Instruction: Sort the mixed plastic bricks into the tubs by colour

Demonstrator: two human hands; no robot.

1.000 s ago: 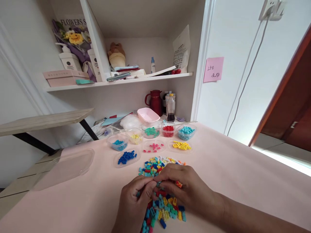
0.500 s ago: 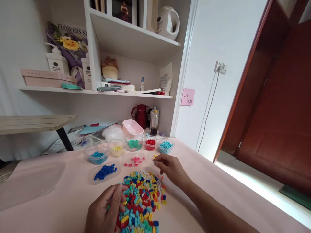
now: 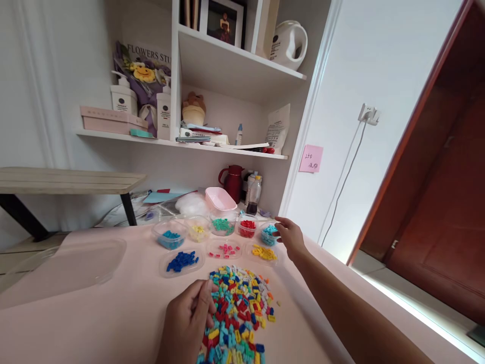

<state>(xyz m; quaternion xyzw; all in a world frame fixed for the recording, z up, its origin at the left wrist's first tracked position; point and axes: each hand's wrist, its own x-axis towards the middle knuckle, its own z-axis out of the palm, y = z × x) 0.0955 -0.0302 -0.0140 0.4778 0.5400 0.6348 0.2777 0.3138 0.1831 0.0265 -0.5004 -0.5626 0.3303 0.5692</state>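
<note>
My left hand (image 3: 191, 316) is closed at the left edge of a mixed heap of small plastic building bricks (image 3: 237, 303). Its curled fingers hide most of what they hold; a green bit showed in them a moment ago. Over the right side of a clear tub of light blue bricks (image 3: 269, 234) is my right hand (image 3: 291, 237), thumb and fingers apart, no brick visible between them. Just in front of that tub lies a clear tray of yellow bricks (image 3: 264, 253). Pink bricks (image 3: 229, 250) and dark blue bricks (image 3: 182, 261) fill trays further left.
Along the back stand tubs of red (image 3: 247, 228), green (image 3: 223, 225), pale yellow (image 3: 198, 232) and blue bricks (image 3: 170, 238). A clear lid (image 3: 91, 260) lies at left. Behind are a pink basin (image 3: 221, 198), a bottle of dark liquid (image 3: 253, 196) and a red jug (image 3: 233, 183).
My right hand has moved from the yellow tray back and right to the light blue tub, its fingers spreading. My left hand stays by the heap. The camera view has shifted left.
</note>
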